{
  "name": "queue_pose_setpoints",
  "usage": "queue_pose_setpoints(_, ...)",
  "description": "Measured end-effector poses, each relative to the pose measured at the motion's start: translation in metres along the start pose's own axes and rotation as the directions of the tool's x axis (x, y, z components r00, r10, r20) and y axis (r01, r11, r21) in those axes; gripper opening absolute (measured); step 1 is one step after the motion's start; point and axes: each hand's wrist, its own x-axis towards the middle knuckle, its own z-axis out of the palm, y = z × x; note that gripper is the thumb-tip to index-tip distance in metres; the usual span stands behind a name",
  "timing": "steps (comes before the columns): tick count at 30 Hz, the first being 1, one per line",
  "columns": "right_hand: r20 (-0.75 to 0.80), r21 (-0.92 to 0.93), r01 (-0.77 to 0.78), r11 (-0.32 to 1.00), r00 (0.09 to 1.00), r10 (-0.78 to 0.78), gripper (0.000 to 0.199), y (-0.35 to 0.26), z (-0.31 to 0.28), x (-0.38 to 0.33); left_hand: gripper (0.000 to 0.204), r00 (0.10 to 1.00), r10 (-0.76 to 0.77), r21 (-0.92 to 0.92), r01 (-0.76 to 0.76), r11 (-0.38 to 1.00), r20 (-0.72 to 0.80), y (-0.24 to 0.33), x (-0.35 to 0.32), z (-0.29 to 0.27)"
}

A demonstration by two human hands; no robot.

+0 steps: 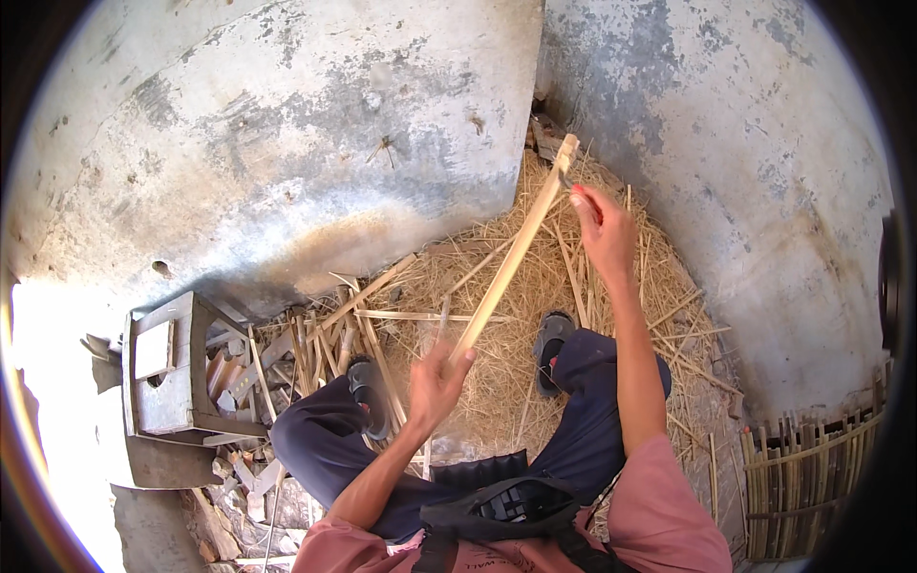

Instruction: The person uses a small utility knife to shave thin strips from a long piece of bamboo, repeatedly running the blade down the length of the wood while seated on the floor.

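From the head view, left hand (437,384) curled around its lower end, a long pale wooden strip (514,258) crosses open straw (487,406) toward peeling grey walls (764,191); right hand (607,229) pinches a red-handled tool (578,189) near its top. A boxy grey wooden stool (186,387) flanks left.

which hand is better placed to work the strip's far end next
Probably the right hand: it holds the tool by the strip's far end, while the left hand grips the near end.
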Motion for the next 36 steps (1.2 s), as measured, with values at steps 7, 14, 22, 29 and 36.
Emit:
queue_pose_setpoints(7, -0.180, 0.068, 0.111, 0.992, 0.979, -0.097, 0.026, -0.006, -0.005, -0.001, 0.031, 0.998, 0.055, 0.007, -0.055, 0.998, -0.009, 0.001, 0.001, 0.002)
queue_pose_setpoints(14, -0.299, 0.051, 0.135, 0.989, 0.948, -0.114, 0.025, -0.014, -0.007, -0.004, 0.032, 0.994, 0.104, 0.017, -0.105, 0.994, 0.017, -0.007, 0.003, 0.003)
queue_pose_setpoints(22, 0.152, 0.682, -0.207, 0.701, 0.978, 0.141, 0.037, 0.000, -0.015, 0.001, 0.032, 0.994, 0.079, -0.065, -0.074, 0.995, 0.079, -0.007, 0.006, -0.002)
queue_pose_setpoints(29, 0.450, 0.888, -0.450, -0.097, 0.893, -0.020, 0.042, 0.005, -0.006, -0.009, 0.034, 0.989, 0.120, -0.021, -0.119, 0.993, 0.082, -0.010, 0.009, -0.004)
queue_pose_setpoints(36, 0.436, 0.867, -0.462, -0.189, 0.885, -0.161, 0.044, -0.014, -0.014, -0.018, 0.032, 1.000, 0.028, -0.019, -0.028, 0.999, 0.005, -0.006, 0.011, -0.003)
